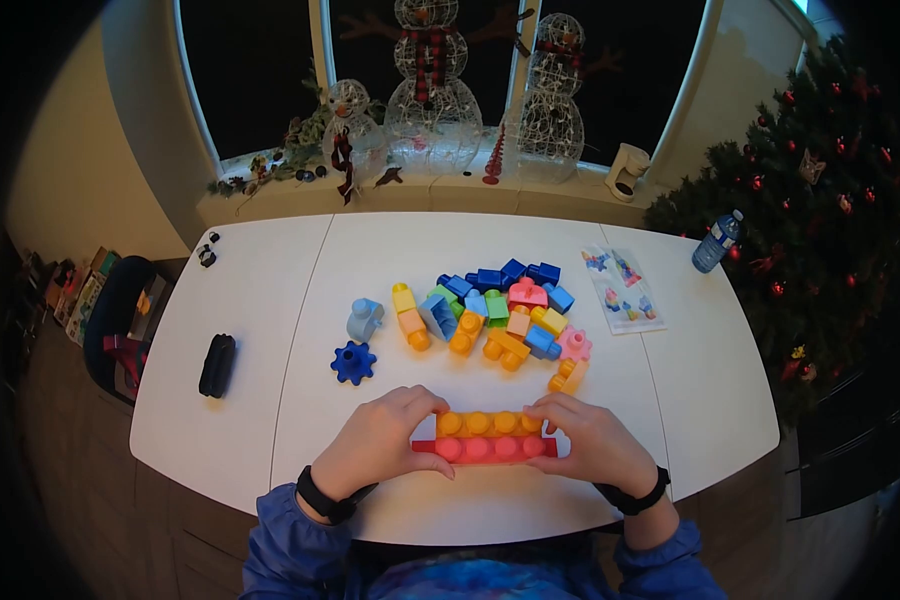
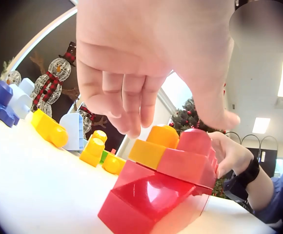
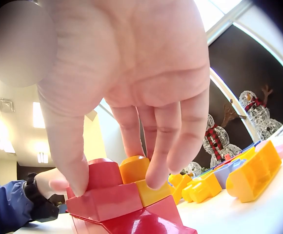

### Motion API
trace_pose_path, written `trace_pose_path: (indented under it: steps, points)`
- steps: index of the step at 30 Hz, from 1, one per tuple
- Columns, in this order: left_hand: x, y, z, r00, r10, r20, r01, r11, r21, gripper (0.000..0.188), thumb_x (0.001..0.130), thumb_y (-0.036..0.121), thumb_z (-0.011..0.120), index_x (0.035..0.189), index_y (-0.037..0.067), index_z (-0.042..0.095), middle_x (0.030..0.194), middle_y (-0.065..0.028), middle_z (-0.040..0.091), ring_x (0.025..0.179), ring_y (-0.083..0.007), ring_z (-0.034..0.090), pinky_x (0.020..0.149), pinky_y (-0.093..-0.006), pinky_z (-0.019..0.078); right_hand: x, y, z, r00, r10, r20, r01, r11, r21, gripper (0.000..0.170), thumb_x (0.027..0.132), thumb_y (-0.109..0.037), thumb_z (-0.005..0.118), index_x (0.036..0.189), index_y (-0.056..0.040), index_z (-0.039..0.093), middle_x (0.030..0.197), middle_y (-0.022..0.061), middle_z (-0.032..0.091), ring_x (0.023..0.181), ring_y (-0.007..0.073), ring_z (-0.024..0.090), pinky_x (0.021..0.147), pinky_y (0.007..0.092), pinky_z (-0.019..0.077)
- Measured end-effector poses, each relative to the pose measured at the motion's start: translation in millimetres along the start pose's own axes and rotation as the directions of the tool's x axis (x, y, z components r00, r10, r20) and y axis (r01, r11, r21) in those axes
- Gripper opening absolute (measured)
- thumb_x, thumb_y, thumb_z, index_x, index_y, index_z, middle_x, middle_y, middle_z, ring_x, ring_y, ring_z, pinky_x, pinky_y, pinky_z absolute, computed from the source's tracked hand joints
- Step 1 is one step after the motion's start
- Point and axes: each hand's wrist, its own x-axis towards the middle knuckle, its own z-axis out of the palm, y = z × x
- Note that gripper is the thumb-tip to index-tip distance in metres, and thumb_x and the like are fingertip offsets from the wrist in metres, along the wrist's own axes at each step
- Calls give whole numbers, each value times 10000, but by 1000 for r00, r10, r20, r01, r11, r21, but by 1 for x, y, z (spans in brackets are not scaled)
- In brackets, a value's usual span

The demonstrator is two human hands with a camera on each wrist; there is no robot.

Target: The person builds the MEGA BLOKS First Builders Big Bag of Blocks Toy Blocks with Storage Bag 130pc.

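Block assembly [image 1: 492, 438] sits right in front of you, toward the near edge of the white table [image 1: 220, 440], biggest thing you're working with. Next down in size: loose blocks [image 1: 496, 310] heaped mid-table, beyond the assembly, then a picture sheet [image 1: 625, 290] off to their right. Your hands flank the assembly, one at each end. Right hand [image 1: 592, 442]: thumb against the red side, a fingertip against the yellow side, so you have a pinch across that end, spread about as wide as both rows. Left hand [image 1: 380, 440]: fingers nearly straight, thumb spread well away from them, straddling the other end with no clear hold; light contact, cannot tell. Assembly parts: red base [image 2: 146, 200] underneath, slopes showing at both ends; on top, a yellow row [image 1: 490, 424] on the far side and a red row [image 1: 490, 450] on your side, touching, studs up and bare. Step in hand, as I judge it: seating or squaring those rows on the base. They look level; fully pressed home or not, cannot tell. Next move likely calls for you to press evenly at both ends, check the seam, then free a hand for another block.
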Motion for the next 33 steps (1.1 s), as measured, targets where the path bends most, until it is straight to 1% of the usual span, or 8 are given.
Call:
trace_pose_path:
  steps: [2, 5, 8, 14, 20, 26, 29, 33]
  points:
    - [10, 0, -13, 993, -88, 79, 96, 991, -95, 528, 757, 287, 895, 1169, 75, 641, 1067, -87, 678, 928, -300, 665, 783, -349, 560, 0, 1, 0, 1000, 8, 9, -8, 1000, 0, 538, 749, -185, 887, 1219, -43, 668, 1120, 100, 672, 856, 211, 707, 776, 304, 586]
    - [31, -40, -11, 983, 125, -136, -84, 959, 270, 365, 846, 115, 769, 1187, 75, 645, 1104, -74, 689, 989, -290, 652, 812, -339, 563, -1, 3, 2, 1000, 12, 3, -12, 1000, 8, 542, 749, -191, 887, 1222, -46, 665, 1129, 99, 669, 853, 208, 707, 773, 301, 585]
    - [55, -66, -13, 990, 110, -86, -55, 871, 488, 330, 843, -30, 637, 1154, 77, 664, 1146, -59, 682, 1035, -271, 626, 833, -344, 560, -2, 4, 3, 1000, -5, -10, 5, 1000, 8, 545, 749, -193, 886, 1224, -46, 664, 1132, 97, 668, 849, 206, 707, 768, 297, 584]
    - [79, -92, -2, 993, 105, 59, -119, 754, 646, 276, 837, -22, 592, 1073, 84, 689, 1093, -56, 640, 1026, -255, 609, 837, -353, 545, -1, 5, 3, 1000, -1, 0, 1, 999, 32, 538, 754, -190, 883, 1223, -45, 663, 1112, 97, 665, 835, 202, 704, 748, 296, 582]
    - [71, -93, -1, 995, 89, 45, -98, 781, 617, 180, 864, 12, 608, 1028, 47, 673, 1005, -118, 612, 999, -273, 619, 825, -378, 539, -2, 7, 5, 1000, -9, -12, 10, 999, 45, 531, 760, -192, 882, 1223, -48, 666, 1111, 94, 668, 821, 198, 700, 744, 295, 582]
    - [48, -73, -10, 994, -99, -40, 107, 942, 317, 298, 835, 21, 719, 1113, 14, 615, 1033, -132, 645, 937, -279, 665, 824, -369, 554, -2, 6, 5, 1000, -11, -17, 12, 999, 49, 533, 759, -188, 884, 1228, -52, 669, 1116, 96, 669, 814, 197, 701, 748, 293, 583]
    - [28, -26, -30, 970, -218, -111, 193, 961, -196, 384, 819, 22, 780, 1154, 19, 592, 1089, -118, 659, 976, -233, 686, 827, -327, 565, -3, 6, 6, 1000, -9, -28, 11, 998, 59, 537, 758, -186, 884, 1232, -52, 668, 1119, 95, 668, 814, 196, 704, 747, 292, 584]
    - [5, -15, -20, 984, -53, -169, -13, 931, -366, 469, 819, 50, 812, 1239, 32, 604, 1115, -95, 668, 1006, -201, 678, 879, -314, 564, -4, 7, 7, 1000, -7, -28, 9, 998, 60, 547, 756, -182, 884, 1239, -53, 663, 1125, 94, 666, 815, 195, 709, 743, 292, 585]
